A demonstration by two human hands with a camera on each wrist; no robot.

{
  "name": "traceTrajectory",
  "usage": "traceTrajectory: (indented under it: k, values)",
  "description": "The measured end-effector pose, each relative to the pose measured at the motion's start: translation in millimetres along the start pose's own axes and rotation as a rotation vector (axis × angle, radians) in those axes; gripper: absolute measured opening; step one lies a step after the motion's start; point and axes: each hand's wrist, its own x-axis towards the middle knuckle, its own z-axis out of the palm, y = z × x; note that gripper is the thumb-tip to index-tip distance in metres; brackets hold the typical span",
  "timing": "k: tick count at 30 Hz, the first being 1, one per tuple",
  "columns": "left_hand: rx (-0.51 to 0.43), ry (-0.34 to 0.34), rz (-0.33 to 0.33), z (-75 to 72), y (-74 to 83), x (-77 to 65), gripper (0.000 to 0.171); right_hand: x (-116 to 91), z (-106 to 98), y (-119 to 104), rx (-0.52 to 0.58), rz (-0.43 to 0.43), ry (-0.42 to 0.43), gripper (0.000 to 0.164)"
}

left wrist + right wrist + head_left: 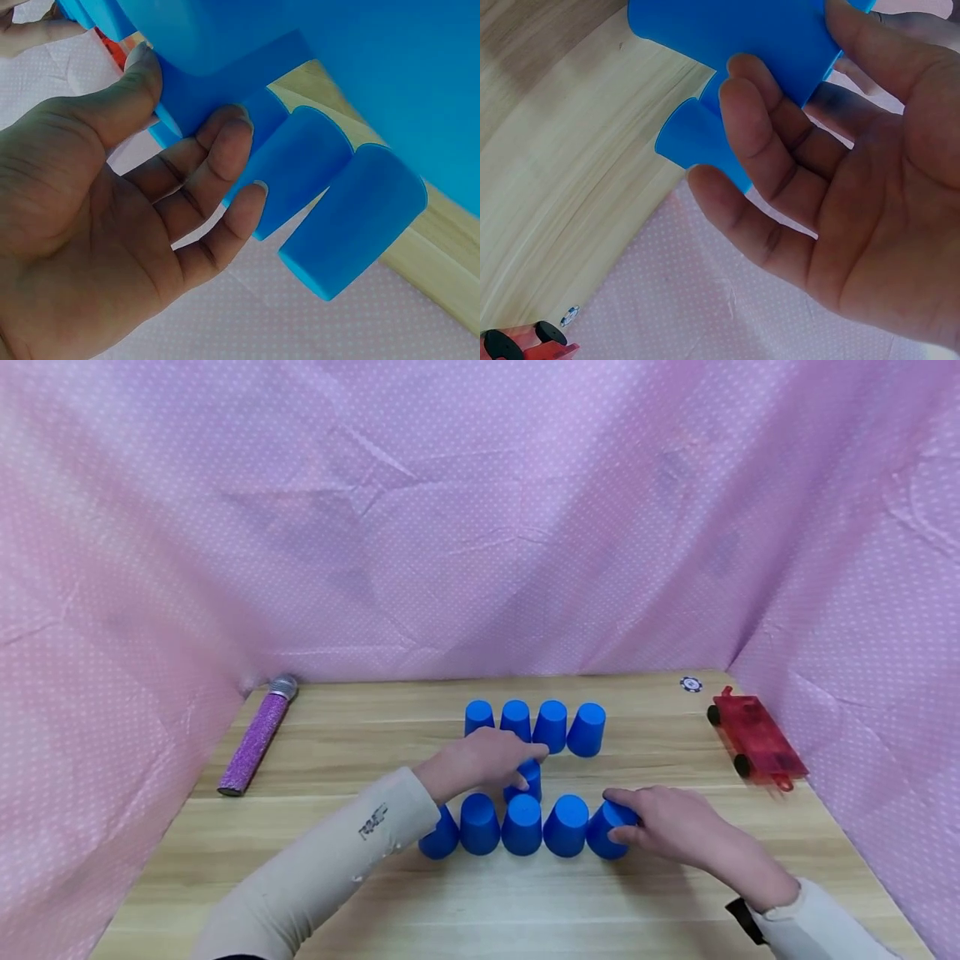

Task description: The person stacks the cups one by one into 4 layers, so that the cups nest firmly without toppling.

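Blue cups stand upside down on the table in two rows. My left hand (pixel 483 762) reaches between the rows and pinches a blue cup (pixel 531 781) near its top; the left wrist view shows thumb and fingers on either side of that cup (pixel 202 94). At the right end of the front row, my right hand (pixel 671 827) grips the last cup (pixel 609 835), thumb on the near side. In the right wrist view the same cup (pixel 735 30) lies between thumb and fingers. Part of the back row is hidden behind my left hand.
The back row includes a cup (pixel 587 730) at its right end. A purple glitter microphone (pixel 258 735) lies at the left of the wooden table (pixel 360 710). On the right are a red toy car (pixel 757 735) and a poker chip (pixel 691 684). Pink dotted cloth (pixel 480 568) surrounds the table.
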Motion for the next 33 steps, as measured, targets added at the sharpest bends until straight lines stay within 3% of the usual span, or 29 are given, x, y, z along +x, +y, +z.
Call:
traceTrajectory:
  k: [8, 14, 19, 27, 33]
  values:
    - [-0.033, 0.014, 0.020, 3.7, -4.1, -3.2, 0.044, 0.7, 0.6, -0.1, 0.039, 0.006, -0.026, 0.060]
    - [0.026, 0.060, 0.061, 7.8, -7.4, -2.7, 0.045, 1.1, 1.4, 0.0, 0.038, 0.007, -0.023, 0.060]
    - [0.018, 0.123, 0.030, 6.4, -16.2, -5.4, 0.047, 2.2, 2.2, -1.6, 0.036, 0.001, -0.023, 0.060]
    - [-0.037, 0.257, 0.014, -39.4, -32.3, -41.5, 0.047, 1.3, -0.3, -2.6, 0.035, 0.003, -0.023, 0.060]
    - [-0.043, 0.365, -0.080, -65.2, -53.4, -50.1, 0.043, 0.8, -1.1, -1.1, 0.030, -0.007, -0.012, 0.060]
